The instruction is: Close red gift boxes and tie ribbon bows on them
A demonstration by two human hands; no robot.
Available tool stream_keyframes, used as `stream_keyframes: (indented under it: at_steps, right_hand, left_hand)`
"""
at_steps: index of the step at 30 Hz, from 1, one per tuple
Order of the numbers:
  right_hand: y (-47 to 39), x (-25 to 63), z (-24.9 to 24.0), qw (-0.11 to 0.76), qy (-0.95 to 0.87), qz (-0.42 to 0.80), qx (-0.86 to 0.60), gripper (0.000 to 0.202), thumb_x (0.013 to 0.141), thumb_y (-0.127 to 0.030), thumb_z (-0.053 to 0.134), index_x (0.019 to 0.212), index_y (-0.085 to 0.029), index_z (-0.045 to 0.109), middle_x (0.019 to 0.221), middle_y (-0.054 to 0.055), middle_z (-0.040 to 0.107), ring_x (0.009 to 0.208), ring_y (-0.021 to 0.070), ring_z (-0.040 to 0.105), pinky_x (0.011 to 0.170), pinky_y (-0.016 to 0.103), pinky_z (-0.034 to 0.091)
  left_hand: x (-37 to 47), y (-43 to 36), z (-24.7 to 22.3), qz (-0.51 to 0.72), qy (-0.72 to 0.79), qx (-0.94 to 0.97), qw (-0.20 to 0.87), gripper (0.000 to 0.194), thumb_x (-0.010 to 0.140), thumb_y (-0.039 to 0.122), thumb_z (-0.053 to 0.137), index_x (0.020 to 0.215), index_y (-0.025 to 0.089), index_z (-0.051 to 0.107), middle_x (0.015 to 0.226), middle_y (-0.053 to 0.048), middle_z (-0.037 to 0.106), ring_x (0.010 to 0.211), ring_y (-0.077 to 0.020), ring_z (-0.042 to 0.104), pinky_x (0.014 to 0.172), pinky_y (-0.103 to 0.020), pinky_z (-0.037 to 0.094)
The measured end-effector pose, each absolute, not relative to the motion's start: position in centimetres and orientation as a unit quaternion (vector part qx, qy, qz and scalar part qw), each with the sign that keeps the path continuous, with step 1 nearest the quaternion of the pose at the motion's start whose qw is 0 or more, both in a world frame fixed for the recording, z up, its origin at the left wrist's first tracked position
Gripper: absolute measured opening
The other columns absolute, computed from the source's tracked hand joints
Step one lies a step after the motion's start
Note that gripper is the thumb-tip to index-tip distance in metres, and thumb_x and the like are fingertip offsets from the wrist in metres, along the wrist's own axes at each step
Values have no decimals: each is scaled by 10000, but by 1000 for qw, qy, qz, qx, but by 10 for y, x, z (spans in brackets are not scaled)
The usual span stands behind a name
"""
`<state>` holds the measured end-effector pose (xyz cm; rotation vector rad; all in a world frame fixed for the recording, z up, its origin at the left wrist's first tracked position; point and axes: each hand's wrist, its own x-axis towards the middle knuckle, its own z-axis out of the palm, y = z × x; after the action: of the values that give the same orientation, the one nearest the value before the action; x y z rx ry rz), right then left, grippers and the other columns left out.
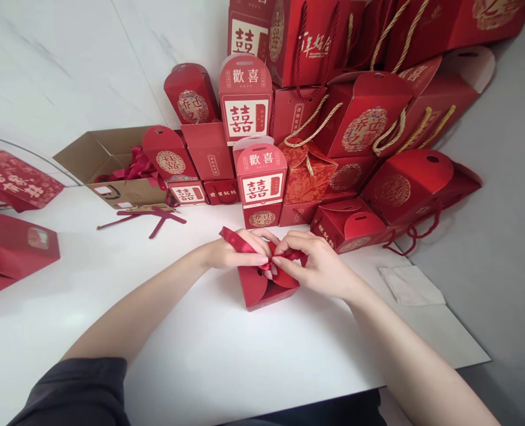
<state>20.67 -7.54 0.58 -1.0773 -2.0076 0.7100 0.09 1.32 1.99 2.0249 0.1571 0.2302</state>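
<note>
A small red gift box (262, 294) stands on the white table in front of me, its curved top flaps folded together. My left hand (240, 249) is closed over the box top, pinching a dark red satin ribbon (236, 241) whose loose end sticks up to the left. My right hand (311, 260) pinches the same ribbon from the right, thumb and fingertips meeting the left ones at the top of the flaps. A bit of ribbon shows behind the right fingers. The exact shape of the ribbon between the fingertips is hidden.
Stacked red gift boxes (257, 177) and handled bags (351, 124) stand along the back and right. A cardboard box (133, 192) with ribbons inside is at back left, loose ribbon pieces (155, 220) before it. Folded white cloth (411, 285) lies right; a larger red box (18, 254) sits left.
</note>
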Motion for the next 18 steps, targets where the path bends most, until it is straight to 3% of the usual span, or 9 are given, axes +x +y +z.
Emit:
stream_keyframes:
  at_steps: [3, 7, 12, 18]
  right_hand:
    - [-76, 210, 7, 396, -768, 269, -424, 111, 886, -273, 633, 823, -205, 694, 780, 17, 631, 711, 137, 574, 704, 290, 434]
    - [-77, 219, 10, 427, -783, 276, -358, 67, 850, -278, 691, 829, -219, 714, 776, 18, 637, 730, 143, 571, 706, 293, 456]
    - [-79, 222, 15, 344, -849, 271, -295, 62, 872, -201, 646, 868, -217, 706, 849, 38, 650, 798, 163, 570, 760, 316, 468]
    - [-81, 218, 16, 305, -864, 248, -314, 73, 873, -159, 615, 868, -204, 672, 853, 36, 640, 797, 164, 559, 789, 318, 450]
  left_hand:
    - [0, 13, 20, 94, 71, 836, 535, 298, 926, 335, 531, 874, 208, 795, 946, -112, 758, 1127, -233, 565, 1102, -378, 355]
    - [-3, 17, 15, 98, 104, 807, 573, 273, 922, 324, 553, 905, 196, 793, 968, -120, 751, 1259, -232, 491, 1100, -375, 366]
    - [-4, 17, 13, 127, 155, 780, 593, 242, 899, 325, 596, 884, 174, 784, 962, -120, 739, 1259, -241, 508, 1073, -401, 402]
    - [1, 5, 20, 149, 164, 819, 529, 148, 837, 295, 676, 828, 174, 761, 878, -91, 742, 1223, -241, 542, 1072, -423, 415]
